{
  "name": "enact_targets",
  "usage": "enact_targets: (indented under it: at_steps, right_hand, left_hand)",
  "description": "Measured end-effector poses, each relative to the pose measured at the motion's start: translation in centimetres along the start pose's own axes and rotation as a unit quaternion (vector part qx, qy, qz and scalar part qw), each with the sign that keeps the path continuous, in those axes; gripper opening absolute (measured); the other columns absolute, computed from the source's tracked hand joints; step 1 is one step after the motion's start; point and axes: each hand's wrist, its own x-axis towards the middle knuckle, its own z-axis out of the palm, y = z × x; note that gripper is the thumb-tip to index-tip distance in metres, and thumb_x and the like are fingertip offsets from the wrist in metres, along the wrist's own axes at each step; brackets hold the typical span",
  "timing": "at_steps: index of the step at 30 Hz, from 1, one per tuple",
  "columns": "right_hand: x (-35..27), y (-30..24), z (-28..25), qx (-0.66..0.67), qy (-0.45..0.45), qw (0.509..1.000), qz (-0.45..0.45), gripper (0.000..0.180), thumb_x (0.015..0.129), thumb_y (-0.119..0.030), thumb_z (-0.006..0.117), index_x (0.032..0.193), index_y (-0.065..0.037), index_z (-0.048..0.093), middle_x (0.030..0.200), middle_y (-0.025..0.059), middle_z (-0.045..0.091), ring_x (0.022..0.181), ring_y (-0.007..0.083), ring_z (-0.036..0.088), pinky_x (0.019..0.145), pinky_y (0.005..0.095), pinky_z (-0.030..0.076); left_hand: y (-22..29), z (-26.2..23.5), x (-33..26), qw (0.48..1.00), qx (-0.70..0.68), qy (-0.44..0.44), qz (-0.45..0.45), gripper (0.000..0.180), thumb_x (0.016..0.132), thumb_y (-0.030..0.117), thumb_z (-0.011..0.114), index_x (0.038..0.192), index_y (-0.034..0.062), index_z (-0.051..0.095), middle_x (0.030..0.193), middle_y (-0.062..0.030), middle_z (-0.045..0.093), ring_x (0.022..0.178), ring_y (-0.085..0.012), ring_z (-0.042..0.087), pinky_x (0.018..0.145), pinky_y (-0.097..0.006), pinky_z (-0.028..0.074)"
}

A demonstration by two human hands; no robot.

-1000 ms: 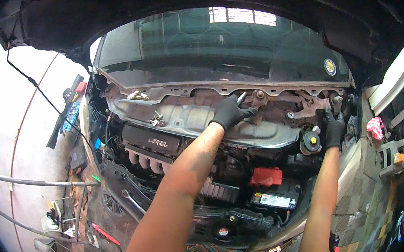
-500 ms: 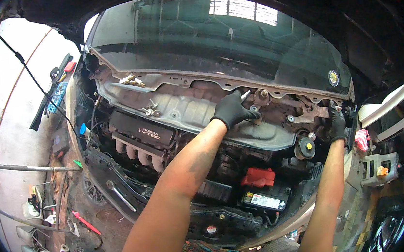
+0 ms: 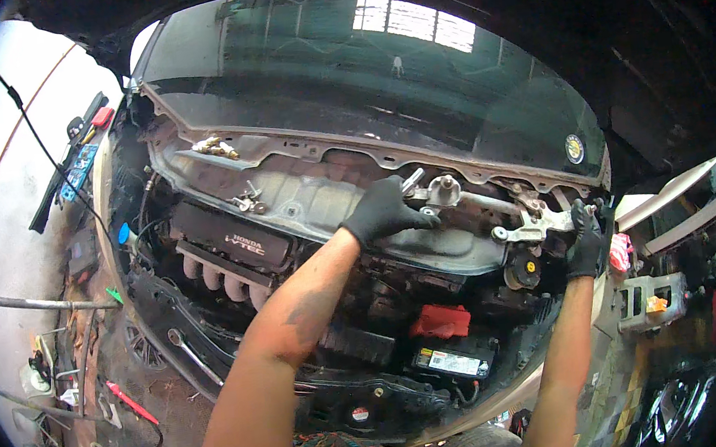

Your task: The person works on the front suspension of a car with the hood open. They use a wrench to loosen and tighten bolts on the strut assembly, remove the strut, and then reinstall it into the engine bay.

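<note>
A silvery metal wiper linkage spans the right half of the open cowl well, below the windshield. My left hand, in a black glove, grips its left end, with the thumb near a round bushing. At its far right end, my gloved right hand has fingers closed on the bracket. The linkage sits above the grey metal cowl panel, tilted slightly. My palms hide the parts of the linkage in their grasp.
Loose bolts lie on the cowl panel, and brass-coloured fittings sit at its left. A wrench rests on the front left edge. The engine cover and battery are nearer me. A prop rod stands at left.
The wiper linkage has risen out of the shaded cowl well and shows more fully, with both hands holding it. The whole view has shifted a little.
</note>
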Motion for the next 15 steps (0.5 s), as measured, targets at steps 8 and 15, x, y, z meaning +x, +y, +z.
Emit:
enact_targets:
  at_steps: [8,15]
  right_hand:
    - [-6.7,-5.9,4.8,-0.097,-0.012,0.994,-0.046,0.057,0.085,0.003,0.061,0.138,-0.004,0.039,0.132,0.0105,0.048,0.109,0.0194,0.057,0.094,0.0289,0.048]
    - [-2.5,1.4,-6.5,-0.008,0.038,0.994,-0.101,0.052,0.091,-0.014,0.061,0.135,-0.001,0.037,0.115,0.0141,0.055,0.101,0.0245,0.062,0.089,0.0365,0.054]
  left_hand:
    - [0.2,-0.6,-1.5,0.996,-0.065,0.052,0.02,0.072,0.058,0.052,0.081,0.095,-0.0052,0.061,0.091,-0.0241,0.063,0.086,-0.0354,0.063,0.076,-0.042,0.048]
    - [1.3,-0.8,0.1,0.999,-0.004,-0.028,0.033,0.069,0.055,0.047,0.085,0.095,-0.0039,0.061,0.089,-0.0196,0.065,0.085,-0.0311,0.064,0.076,-0.038,0.048]
